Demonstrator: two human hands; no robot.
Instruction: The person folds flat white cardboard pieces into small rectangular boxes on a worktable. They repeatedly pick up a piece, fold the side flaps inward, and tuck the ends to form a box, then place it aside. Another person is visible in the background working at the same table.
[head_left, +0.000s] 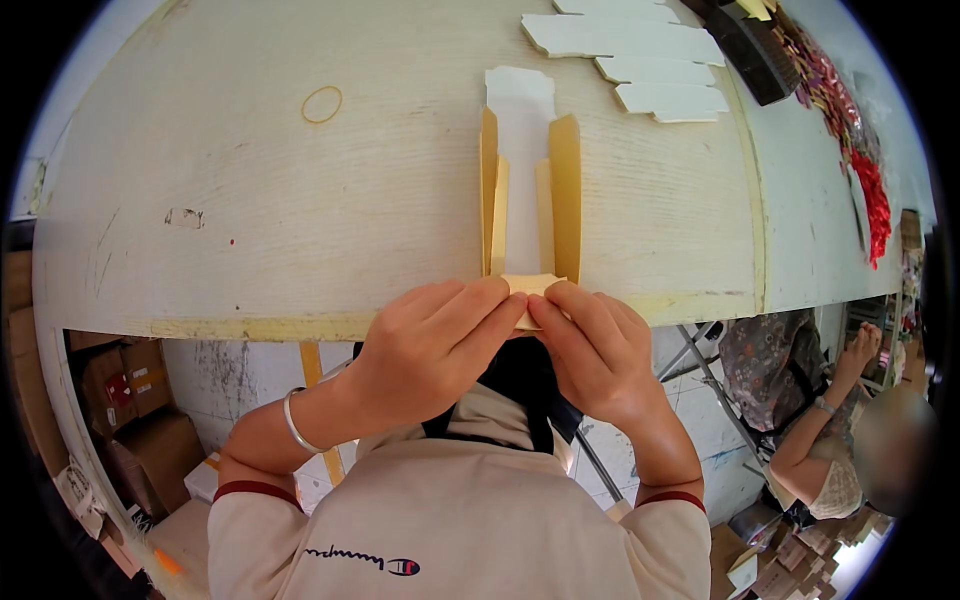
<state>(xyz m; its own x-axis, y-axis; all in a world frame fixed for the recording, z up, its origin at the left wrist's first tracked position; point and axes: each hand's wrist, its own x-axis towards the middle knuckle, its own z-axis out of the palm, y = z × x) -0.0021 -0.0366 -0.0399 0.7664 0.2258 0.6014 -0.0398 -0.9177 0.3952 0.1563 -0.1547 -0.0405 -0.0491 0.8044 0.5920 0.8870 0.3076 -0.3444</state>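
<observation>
A long, partly folded cardboard box lies at the table's near edge, white inside with yellow-gold side walls standing up. Its far end flap is still flat. My left hand pinches the left part of the box's near end flap, fingers closed on it. From the other side, my right hand grips the same flap with thumb and fingers pressed together. The two thumbs nearly meet at the middle of the flap, which is bent up between them.
Several flat white cardboard blanks lie overlapping at the far right, near a dark block-shaped object. A rubber band rests at the far left. Red shredded material sits at the right edge. Another person sits at lower right.
</observation>
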